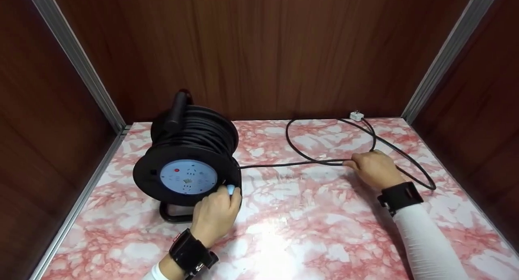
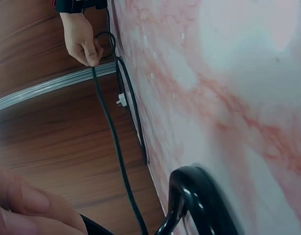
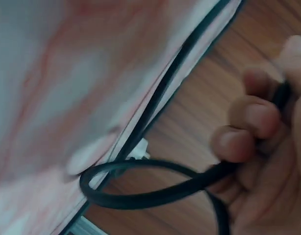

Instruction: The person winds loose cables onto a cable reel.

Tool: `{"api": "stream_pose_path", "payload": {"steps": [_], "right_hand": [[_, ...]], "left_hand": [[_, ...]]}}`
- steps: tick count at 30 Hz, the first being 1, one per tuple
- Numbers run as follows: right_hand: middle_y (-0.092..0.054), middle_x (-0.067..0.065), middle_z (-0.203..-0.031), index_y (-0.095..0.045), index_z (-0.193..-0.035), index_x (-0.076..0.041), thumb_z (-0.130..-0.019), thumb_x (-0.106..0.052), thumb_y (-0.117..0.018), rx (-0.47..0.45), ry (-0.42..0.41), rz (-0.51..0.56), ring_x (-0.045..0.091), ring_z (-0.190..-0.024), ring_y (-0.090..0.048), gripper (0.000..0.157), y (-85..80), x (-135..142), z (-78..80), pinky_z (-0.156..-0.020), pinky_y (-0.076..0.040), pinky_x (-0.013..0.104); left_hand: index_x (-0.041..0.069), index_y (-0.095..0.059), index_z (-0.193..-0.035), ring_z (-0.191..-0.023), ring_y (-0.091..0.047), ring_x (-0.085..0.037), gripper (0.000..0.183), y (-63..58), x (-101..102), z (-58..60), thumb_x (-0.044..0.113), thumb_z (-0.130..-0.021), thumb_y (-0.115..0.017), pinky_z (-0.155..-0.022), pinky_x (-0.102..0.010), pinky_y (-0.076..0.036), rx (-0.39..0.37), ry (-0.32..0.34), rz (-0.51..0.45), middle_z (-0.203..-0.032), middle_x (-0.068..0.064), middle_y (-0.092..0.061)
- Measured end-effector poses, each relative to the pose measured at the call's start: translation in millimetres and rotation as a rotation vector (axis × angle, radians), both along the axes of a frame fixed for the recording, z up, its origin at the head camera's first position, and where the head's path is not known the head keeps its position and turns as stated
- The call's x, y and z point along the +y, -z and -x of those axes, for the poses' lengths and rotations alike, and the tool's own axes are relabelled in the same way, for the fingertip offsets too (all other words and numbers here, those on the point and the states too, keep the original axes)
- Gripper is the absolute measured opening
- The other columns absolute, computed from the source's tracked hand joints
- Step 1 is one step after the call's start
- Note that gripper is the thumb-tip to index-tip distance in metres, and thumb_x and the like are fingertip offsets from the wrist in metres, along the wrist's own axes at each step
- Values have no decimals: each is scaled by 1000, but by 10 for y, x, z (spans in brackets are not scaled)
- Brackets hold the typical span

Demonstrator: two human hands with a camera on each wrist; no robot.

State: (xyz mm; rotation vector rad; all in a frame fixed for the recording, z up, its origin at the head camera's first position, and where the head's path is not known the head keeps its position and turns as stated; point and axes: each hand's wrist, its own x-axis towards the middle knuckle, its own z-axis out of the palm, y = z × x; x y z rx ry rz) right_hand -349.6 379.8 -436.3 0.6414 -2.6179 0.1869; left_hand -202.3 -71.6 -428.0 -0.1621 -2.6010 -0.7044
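Observation:
A black cable reel (image 1: pixel 194 128) with a pale blue socket panel (image 1: pixel 188 177) stands at the left of the table, wound with black cable. My left hand (image 1: pixel 217 213) grips the light blue knob (image 1: pixel 230 189) at the lower right of the reel's face. From the reel a length of cable (image 1: pixel 275 165) runs right to my right hand (image 1: pixel 375 168), whose fingers curl round it, as the right wrist view also shows. Beyond that hand the loose cable lies in wide loops, ending in a white plug (image 1: pixel 356 116) near the back edge.
A red and white marbled table top (image 1: pixel 292 223) lies below both hands. Dark wood panels (image 1: pixel 259 53) rise at the back and sides, joined by grey metal posts (image 1: pixel 77 57). The reel's black tube stand (image 1: pixel 174 218) rests on the table; its carrying handle (image 1: pixel 177 110) is on top.

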Motion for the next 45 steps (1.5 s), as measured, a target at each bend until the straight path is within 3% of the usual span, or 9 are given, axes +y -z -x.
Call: {"api": "stream_pose_path", "payload": {"steps": [4,11,20,24,28,31,36,42,45], "right_hand": [[-63,3,-71,-60,-87,-15,-105,-36,-59,-31,5,40,30,-66,-64,28,-1,-48,5,-63,-49,53],[-58,12,-71,-52,-88,-6,-104,-17,-60,68,35,68,40,-70,-63,21,-2,28,26,-59,-48,56],[-57,0,-73,-61,-95,-14,-108,-40,-52,-332,-26,142,20,-71,-59,30,71,225,74,-70,-45,43],[-57,-1,-75,-63,-97,-15,-107,-42,-52,-327,-62,235,17,-69,-53,31,-7,206,56,-68,-43,38],[-60,3,-80,-64,-98,-22,-106,-50,-49,-273,-5,307,21,-74,-55,33,-93,212,-4,-69,-43,44],[-67,1,-90,-69,-105,-24,-106,-51,-48,-354,26,272,21,-84,-61,34,-66,239,-21,-77,-47,48],[-70,-2,-95,-73,-106,-18,-105,-46,-54,-499,-79,176,18,-88,-64,33,15,257,1,-83,-49,44],[-60,-3,-72,-72,-88,-20,-100,-48,-64,-308,-41,304,17,-67,-53,31,-61,296,-20,-66,-41,36],[-59,-6,-70,-72,-86,-21,-98,-50,-66,-328,-29,279,15,-65,-53,32,-41,298,-25,-65,-42,34]], "left_hand": [[15,-51,-71,-60,-67,-35,44,23,-27,-7,40,-107,-47,-51,-52,-49,-21,0,-5,-63,-7,-58],[16,-51,-71,-60,-67,-36,43,58,-44,-5,40,-107,-47,-51,-51,-49,-26,5,-7,-63,-6,-57],[15,-52,-70,-58,-66,-35,44,151,-114,-19,40,-106,-50,-48,-50,-48,-40,-10,21,-62,-7,-57],[15,-51,-69,-57,-66,-35,45,197,-165,-37,40,-106,-49,-47,-49,-48,-69,-24,23,-62,-7,-57],[14,-52,-70,-59,-66,-33,45,221,-222,-48,39,-107,-45,-49,-49,-48,-128,-36,15,-63,-7,-58],[14,-55,-72,-61,-66,-31,46,232,-278,-57,40,-108,-43,-52,-51,-49,-190,-62,16,-64,-6,-59],[12,-58,-75,-67,-69,-35,47,249,-397,-71,41,-108,-40,-56,-55,-51,-263,-83,14,-71,-9,-64],[11,-63,-81,-80,-71,-36,51,244,-585,-100,45,-109,-36,-67,-60,-52,-375,-86,-29,-85,-11,-70],[9,-65,-85,-83,-71,-35,52,245,-665,-105,45,-108,-35,-73,-60,-52,-406,-96,-38,-88,-12,-70]]}}
